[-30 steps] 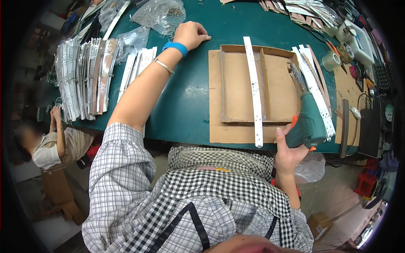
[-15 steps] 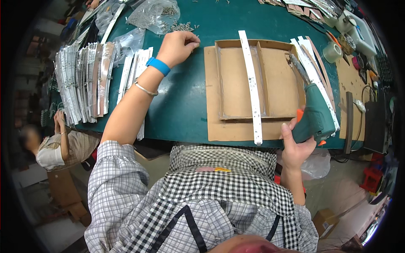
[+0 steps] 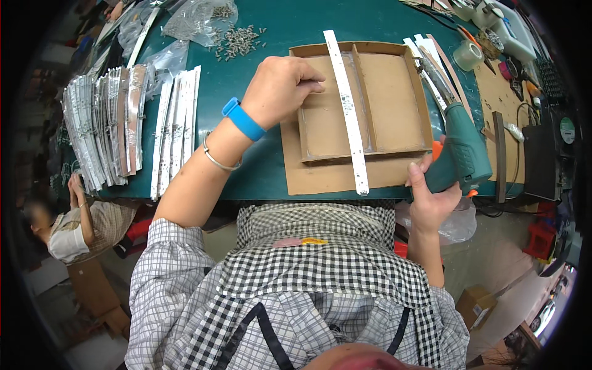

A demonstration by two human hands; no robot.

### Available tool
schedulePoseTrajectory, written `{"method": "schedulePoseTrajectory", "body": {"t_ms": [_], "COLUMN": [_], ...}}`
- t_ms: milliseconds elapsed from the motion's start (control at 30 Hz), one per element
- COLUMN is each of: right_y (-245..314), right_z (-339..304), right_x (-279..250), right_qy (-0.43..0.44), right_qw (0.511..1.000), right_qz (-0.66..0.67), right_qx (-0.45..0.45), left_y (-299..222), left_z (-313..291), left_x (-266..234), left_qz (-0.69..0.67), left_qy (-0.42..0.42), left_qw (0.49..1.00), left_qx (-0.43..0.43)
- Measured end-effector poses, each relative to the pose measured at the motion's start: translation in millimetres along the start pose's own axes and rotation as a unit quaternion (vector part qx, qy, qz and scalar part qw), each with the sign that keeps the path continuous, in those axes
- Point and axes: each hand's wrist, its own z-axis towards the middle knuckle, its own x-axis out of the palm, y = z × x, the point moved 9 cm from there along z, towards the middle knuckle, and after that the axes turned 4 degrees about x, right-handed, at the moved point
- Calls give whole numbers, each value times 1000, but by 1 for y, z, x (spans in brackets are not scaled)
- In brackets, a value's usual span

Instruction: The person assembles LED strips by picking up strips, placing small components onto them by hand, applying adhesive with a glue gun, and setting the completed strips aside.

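Note:
A white slotted strip (image 3: 346,105) lies lengthwise across a shallow cardboard tray (image 3: 365,83), its ends reaching past the tray's near and far walls. My left hand (image 3: 280,86) hovers over the tray's left part, just left of the strip, thumb and fingers pinched together. Whatever sits in that pinch is too small to make out. In my right hand (image 3: 431,200) is a green pistol-grip tool (image 3: 465,148) with an orange trigger; its dark metal barrel points away from me, over the tray's right edge. Small metal pieces (image 3: 239,42) lie heaped beyond my left hand.
Bundled strips (image 3: 105,123) and loose white strips (image 3: 177,129) lie on the left. More strips (image 3: 439,68) lie beneath the tool's barrel. At right are a tape roll (image 3: 467,55), a dark bar (image 3: 499,157) and cables. Another person (image 3: 86,228) sits at far left.
My left hand has moved right and nearer, from beside the heap of small metal pieces to over the tray, still pinched. The view has shifted slightly; my right hand keeps its hold.

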Motion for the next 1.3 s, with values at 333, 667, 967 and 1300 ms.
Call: {"method": "schedulePoseTrajectory", "body": {"t_ms": [333, 667, 967, 1300], "right_y": [18, 21, 19, 21], "right_z": [15, 51, 55, 54], "right_x": [28, 88, 113, 117], "right_qy": [34, 127, 168, 162], "right_qw": [999, 984, 979, 985], "right_qz": [24, 86, 42, 45], "right_qx": [12, 90, 105, 48], "left_y": [-1, -23, -30, -13], "left_z": [-31, -37, -36, -47], "left_x": [-7, 6, 0, 17], "left_qz": [-184, -437, -386, -501], "left_qy": [-86, -109, -134, -158], "left_qw": [969, 877, 904, 823], "left_qx": [-139, -169, -127, -216]}}
